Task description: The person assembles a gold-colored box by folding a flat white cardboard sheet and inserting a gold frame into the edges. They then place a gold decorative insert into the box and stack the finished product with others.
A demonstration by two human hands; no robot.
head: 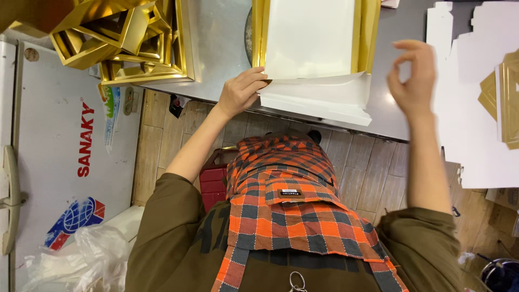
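- Two hands worked: left hand point(239, 92) fingers pinched the white sheet point(319, 89) at its near-left corner on the surface point(221, 48).
- Right hand point(413, 75) hovered, fingers loosely curled, empty.
- Gold frames point(127, 40) lay far left.
- Pressing that corner flat would probably keep edges aligned.

On the table point(227, 48): box stack point(319, 100) at near edge between left hand point(240, 89), touching it, and raised right hand point(413, 78); folded frames point(124, 38) far left, flat cardboard sheets point(470, 108) right.

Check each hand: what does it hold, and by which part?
The left hand pinches the near left corner of the white sheet on the gold-edged box. The right hand is raised, blurred, holding nothing visible.
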